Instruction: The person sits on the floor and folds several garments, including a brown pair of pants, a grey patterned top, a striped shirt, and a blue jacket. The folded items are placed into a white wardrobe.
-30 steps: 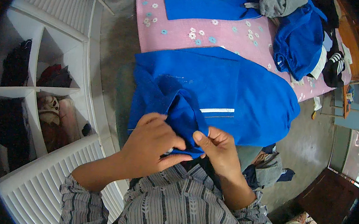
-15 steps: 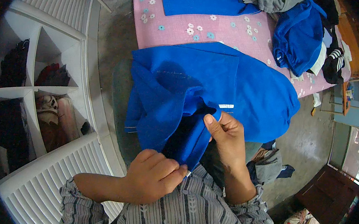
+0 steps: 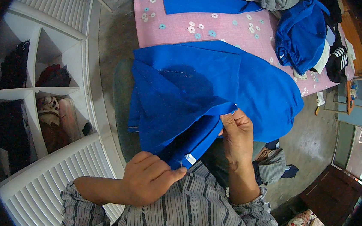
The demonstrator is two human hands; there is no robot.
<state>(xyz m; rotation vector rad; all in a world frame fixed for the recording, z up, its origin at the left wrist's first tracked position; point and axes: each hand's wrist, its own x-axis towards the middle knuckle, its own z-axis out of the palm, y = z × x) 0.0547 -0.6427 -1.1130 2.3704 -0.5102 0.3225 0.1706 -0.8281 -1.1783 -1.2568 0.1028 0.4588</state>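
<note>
While the striped grey shirt fills the lower middle of the view, both hands grasp a blue garment just in front of it. The left hand is curled around the near end of the garment's opening, its thumb pointing along the rim, close to a small white label. The right hand pinches the opposite stretch of that rim between thumb and fingers, so the opening gapes between the two and its shadowed inside shows. From there the cloth spreads over a dark green support and covers part of the near edge of the bed, whose pink cover is dotted with white and blue flowers. Beyond the right forearm, a grey striped cloth lies on the floor among other clothes. On the left stands a white shelf unit, folded or heaped clothes in its compartments.

Farther off, a bunched blue garment lies toward the bed's right edge, with a black cloth with white stripes at that very edge. Near the far side, a grey garment touches a flat blue piece that stretches toward the bed's left edge.
</note>
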